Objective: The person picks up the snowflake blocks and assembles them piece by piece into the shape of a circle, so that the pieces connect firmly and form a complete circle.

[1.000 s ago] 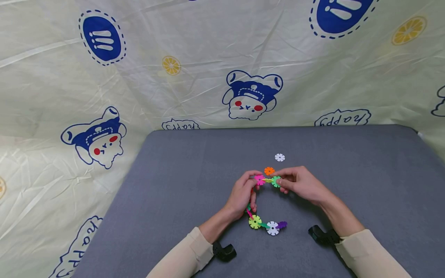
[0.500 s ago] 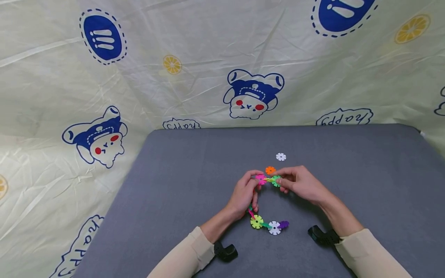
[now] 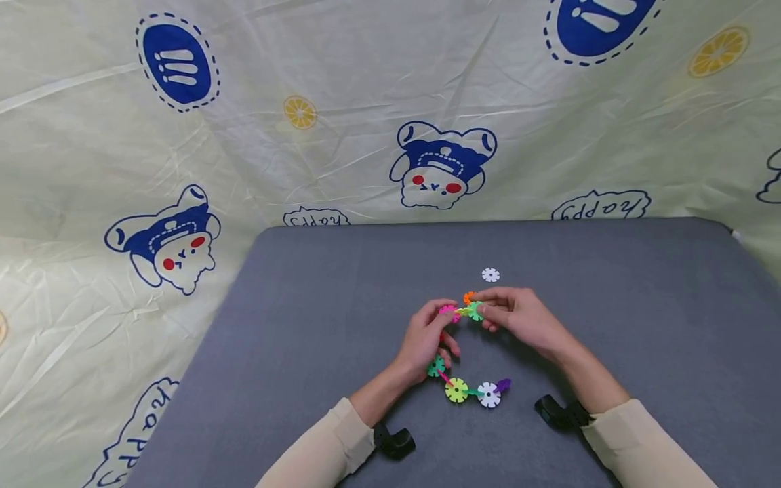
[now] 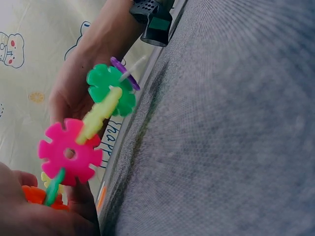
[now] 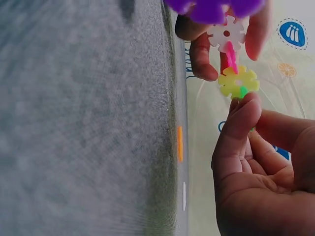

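A chain of notched plastic snowflake discs runs between both hands. My left hand [image 3: 422,342] pinches a pink disc [image 3: 448,312] near the chain's upper end. A yellow disc [image 3: 462,312], seen edge-on, joins it to a green disc [image 3: 475,311], which my right hand [image 3: 521,315] grips between thumb and fingers. Below the left hand the chain hangs in a curve: another green disc [image 3: 436,367], a yellow-green disc [image 3: 457,390], a white disc [image 3: 489,395] and a purple disc [image 3: 503,385] at its end. Left-hand fingers hide part of the chain.
An orange disc [image 3: 468,297] lies on the grey table [image 3: 342,291] just behind the right fingertips, partly covered. Farther back rests a loose white disc [image 3: 491,274]. A printed curtain [image 3: 342,163] hangs beyond the table's far edge.
My right hand has shifted slightly left with the green disc, covering more of the orange one. The chain's hanging part has swung right, and its green disc shows more below the left hand.
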`<state>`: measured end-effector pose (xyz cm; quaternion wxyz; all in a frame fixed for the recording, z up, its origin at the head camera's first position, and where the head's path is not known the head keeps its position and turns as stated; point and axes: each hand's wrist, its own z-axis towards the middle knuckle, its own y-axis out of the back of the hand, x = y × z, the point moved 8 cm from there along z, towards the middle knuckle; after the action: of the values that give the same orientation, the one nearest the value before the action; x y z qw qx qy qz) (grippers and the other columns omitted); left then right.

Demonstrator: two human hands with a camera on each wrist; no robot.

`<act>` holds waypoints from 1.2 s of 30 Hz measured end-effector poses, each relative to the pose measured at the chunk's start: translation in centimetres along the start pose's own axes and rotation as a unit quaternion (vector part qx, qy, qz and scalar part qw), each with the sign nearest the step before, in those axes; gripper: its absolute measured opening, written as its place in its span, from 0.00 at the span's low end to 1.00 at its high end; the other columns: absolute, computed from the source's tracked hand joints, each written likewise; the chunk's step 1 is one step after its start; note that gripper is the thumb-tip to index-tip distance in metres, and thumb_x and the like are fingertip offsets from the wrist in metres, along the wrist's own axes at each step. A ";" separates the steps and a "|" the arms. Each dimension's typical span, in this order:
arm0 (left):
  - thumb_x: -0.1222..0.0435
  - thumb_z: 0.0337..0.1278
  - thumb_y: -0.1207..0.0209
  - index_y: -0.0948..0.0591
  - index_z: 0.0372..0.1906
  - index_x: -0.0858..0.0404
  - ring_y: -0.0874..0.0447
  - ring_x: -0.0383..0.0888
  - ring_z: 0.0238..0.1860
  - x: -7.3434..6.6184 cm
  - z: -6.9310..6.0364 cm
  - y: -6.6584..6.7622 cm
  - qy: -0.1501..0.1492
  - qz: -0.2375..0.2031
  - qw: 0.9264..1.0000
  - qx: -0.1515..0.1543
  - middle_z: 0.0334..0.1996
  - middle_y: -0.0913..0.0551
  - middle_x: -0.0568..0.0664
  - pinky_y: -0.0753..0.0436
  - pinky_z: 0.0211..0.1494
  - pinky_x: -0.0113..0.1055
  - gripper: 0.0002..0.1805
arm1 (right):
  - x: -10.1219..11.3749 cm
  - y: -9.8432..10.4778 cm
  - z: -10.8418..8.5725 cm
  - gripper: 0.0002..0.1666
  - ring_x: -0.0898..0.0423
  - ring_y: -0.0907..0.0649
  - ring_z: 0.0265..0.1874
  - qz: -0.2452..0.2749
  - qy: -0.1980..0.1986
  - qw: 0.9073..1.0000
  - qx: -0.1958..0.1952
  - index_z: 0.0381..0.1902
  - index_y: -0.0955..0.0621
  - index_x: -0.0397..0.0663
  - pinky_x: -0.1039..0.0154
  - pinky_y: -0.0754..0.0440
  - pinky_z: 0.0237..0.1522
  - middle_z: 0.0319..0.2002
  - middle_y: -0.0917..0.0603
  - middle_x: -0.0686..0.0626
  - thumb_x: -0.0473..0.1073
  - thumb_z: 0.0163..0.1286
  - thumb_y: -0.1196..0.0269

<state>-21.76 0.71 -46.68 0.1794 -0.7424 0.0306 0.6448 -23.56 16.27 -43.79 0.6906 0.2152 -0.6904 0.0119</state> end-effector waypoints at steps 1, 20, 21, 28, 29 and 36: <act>0.58 0.68 0.48 0.26 0.58 0.64 0.24 0.43 0.12 0.0 0.0 0.1 0.003 -0.008 1.000 -0.004 0.39 0.23 0.69 0.27 0.09 0.32 0.19 | 0.0 0.0 0.1 0.22 0.48 0.18 0.30 0.004 0.001 1.000 0.001 0.56 0.23 0.33 0.57 0.16 0.34 0.36 0.18 0.37 0.44 0.72 0.41; 0.59 0.67 0.45 0.31 0.35 0.63 0.30 0.39 0.06 0.4 -0.1 1.1 0.026 -0.068 0.996 -0.057 0.56 0.24 0.55 0.39 0.06 0.25 0.12 | -0.4 0.9 2.8 0.22 0.54 0.26 0.26 -0.254 0.026 0.967 -0.002 0.57 0.22 0.38 0.60 0.29 0.28 0.28 0.23 0.49 0.40 0.67 0.37; 0.59 0.67 0.45 0.31 0.35 0.63 0.30 0.39 0.06 0.4 -0.1 1.1 0.028 -0.072 0.995 -0.057 0.57 0.25 0.55 0.39 0.06 0.25 0.12 | -0.3 0.8 2.9 0.23 0.54 0.27 0.25 -0.274 0.030 0.961 0.002 0.58 0.22 0.38 0.60 0.30 0.27 0.26 0.24 0.50 0.40 0.66 0.36; 0.62 0.68 0.47 0.31 0.35 0.60 0.30 0.38 0.06 0.5 0.2 0.9 0.037 -0.099 0.993 -0.055 0.31 0.28 0.56 0.41 0.07 0.23 0.08 | 0.2 0.5 2.8 0.13 0.55 0.27 0.26 -0.316 0.058 0.947 0.004 0.44 0.16 0.43 0.60 0.29 0.27 0.26 0.24 0.51 0.36 0.61 0.33; 0.61 0.68 0.48 0.31 0.36 0.60 0.30 0.39 0.06 0.5 0.2 0.8 0.038 -0.100 0.993 -0.054 0.30 0.29 0.54 0.41 0.07 0.23 0.07 | 0.2 0.5 2.8 0.11 0.55 0.26 0.26 -0.313 0.059 0.948 0.003 0.42 0.16 0.43 0.60 0.28 0.29 0.26 0.24 0.51 0.36 0.60 0.33; 0.60 0.73 0.54 0.29 0.62 0.62 0.30 0.39 0.07 0.5 0.2 0.7 0.040 -0.089 0.995 -0.024 0.52 0.30 0.58 0.38 0.08 0.24 0.19 | 0.4 0.1 2.2 0.20 0.55 0.27 0.28 -0.309 0.071 0.948 0.027 0.52 0.20 0.40 0.59 0.28 0.30 0.30 0.25 0.50 0.34 0.61 0.34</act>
<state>-22.02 0.25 -47.33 0.2169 -0.7712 -0.0444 0.5969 -25.67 15.57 -43.49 0.7019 0.4348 -0.5386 -0.1681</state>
